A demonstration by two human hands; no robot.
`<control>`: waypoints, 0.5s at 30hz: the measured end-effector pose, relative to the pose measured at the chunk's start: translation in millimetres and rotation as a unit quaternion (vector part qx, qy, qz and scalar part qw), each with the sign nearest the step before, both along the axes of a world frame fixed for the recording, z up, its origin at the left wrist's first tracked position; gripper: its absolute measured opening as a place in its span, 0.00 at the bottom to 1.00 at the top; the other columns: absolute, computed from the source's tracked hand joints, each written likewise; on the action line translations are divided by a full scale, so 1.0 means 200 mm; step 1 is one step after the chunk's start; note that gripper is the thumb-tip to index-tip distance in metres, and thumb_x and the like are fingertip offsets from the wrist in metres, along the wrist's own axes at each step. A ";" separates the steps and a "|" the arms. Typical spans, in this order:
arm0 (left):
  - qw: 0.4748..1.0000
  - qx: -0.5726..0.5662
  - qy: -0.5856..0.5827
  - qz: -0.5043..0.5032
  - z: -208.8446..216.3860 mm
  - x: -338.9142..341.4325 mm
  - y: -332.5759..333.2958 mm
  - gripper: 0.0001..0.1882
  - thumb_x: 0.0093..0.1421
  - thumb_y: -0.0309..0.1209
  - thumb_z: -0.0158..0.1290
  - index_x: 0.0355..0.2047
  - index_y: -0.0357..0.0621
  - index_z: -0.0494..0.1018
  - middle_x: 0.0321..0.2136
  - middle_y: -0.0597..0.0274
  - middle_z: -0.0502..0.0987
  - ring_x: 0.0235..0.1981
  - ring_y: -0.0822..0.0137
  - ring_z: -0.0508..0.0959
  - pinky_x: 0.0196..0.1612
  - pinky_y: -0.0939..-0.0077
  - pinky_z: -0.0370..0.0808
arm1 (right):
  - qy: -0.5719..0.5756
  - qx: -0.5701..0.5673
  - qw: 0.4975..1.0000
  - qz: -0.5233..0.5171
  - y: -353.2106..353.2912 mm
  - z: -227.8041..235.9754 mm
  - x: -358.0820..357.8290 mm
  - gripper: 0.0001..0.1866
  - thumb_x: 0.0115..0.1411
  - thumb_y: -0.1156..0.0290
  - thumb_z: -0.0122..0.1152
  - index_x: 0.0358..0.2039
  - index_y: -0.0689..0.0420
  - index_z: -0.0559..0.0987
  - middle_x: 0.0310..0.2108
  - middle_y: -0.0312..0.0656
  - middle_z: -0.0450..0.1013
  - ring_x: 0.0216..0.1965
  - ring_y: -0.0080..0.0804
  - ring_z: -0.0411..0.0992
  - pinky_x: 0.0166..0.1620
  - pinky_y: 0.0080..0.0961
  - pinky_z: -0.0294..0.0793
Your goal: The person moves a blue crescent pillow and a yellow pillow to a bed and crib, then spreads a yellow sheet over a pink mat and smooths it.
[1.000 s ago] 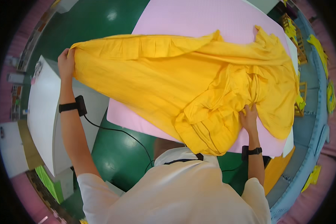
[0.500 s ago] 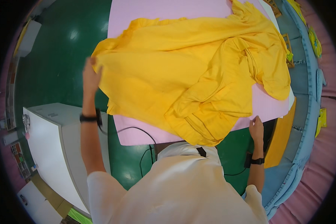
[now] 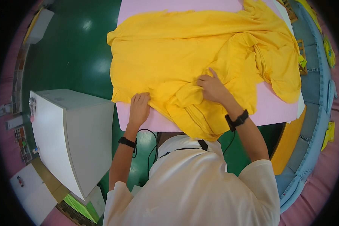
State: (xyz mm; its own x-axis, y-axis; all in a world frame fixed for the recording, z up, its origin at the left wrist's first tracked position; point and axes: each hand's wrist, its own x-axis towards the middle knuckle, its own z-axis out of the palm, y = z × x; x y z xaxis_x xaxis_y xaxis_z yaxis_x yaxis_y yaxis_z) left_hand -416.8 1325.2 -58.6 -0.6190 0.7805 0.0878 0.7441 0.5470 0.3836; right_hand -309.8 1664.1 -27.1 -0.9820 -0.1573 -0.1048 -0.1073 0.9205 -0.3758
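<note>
A large yellow garment (image 3: 158,60) lies spread over a pink-topped table (image 3: 278,101). Its left part is fairly smooth, while the near right part is bunched in folds with a long seam or zip line showing. My left hand (image 3: 139,109) is at the garment's near edge, left of the middle, fingers closed on the cloth. Farther right, my right hand (image 3: 214,88) reaches in over the folds and pinches a raised bit of the fabric. Part of the garment hangs over the near table edge by my waist.
To the left stands a white cabinet (image 3: 52,139) on the green floor (image 3: 83,64). Along the right run a yellow-orange board (image 3: 289,143) and blue padded cushions (image 3: 309,113). Black cables (image 3: 151,150) hang near my left wrist, below the table edge.
My left hand has moved from the garment's far left edge toward me and rightward to its near edge. My right hand has come from beside the table onto the folds and gripped cloth.
</note>
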 end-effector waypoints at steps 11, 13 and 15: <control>0.969 -0.075 0.150 0.183 0.44 -0.13 -0.50 0.19 0.48 0.17 0.49 0.41 0.46 0.72 0.39 0.56 0.74 0.44 0.55 0.73 0.51 0.53 0.64 | -0.048 -0.024 0.991 -0.119 0.49 0.35 1.05 0.23 0.35 0.78 0.54 0.37 0.62 0.77 0.27 0.54 0.71 0.34 0.53 0.69 0.47 0.41 0.66; 0.947 -0.074 0.194 0.243 0.51 -0.18 -0.57 0.18 0.50 0.18 0.49 0.42 0.47 0.72 0.40 0.54 0.73 0.42 0.52 0.73 0.44 0.54 0.69 | -0.088 -0.078 0.986 -0.115 0.40 0.27 1.21 0.21 0.35 0.79 0.54 0.36 0.62 0.77 0.27 0.53 0.72 0.35 0.54 0.69 0.46 0.41 0.66; 0.923 -0.054 0.237 0.299 0.52 -0.31 -0.58 0.16 0.52 0.20 0.49 0.42 0.48 0.73 0.40 0.53 0.73 0.39 0.49 0.75 0.39 0.56 0.72 | -0.130 -0.163 0.973 -0.105 0.28 0.12 1.36 0.20 0.37 0.81 0.53 0.35 0.63 0.77 0.29 0.53 0.72 0.36 0.54 0.70 0.44 0.41 0.68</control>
